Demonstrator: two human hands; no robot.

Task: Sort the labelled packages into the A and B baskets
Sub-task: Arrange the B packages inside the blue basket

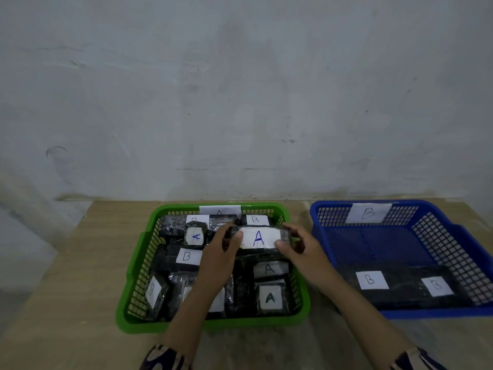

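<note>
Take the green basket (213, 323) as your reference. It carries an "A" tag on its far wall and holds a jumble of black wrapped packages with white labels. Above its right half you find one package marked "A" (258, 240), held lengthwise and roughly level, label facing you. Inside the basket you can read "B" labels at the far right (255, 219), at the left centre (188, 256) and at the near left (153, 291), and "A" labels at the far left (196, 237) and near right (270, 297). To the right of the green basket stands the blue basket (400, 313), tagged "B", with two "B" packages (371, 279) (437, 285) lying flat along its near side.
</note>
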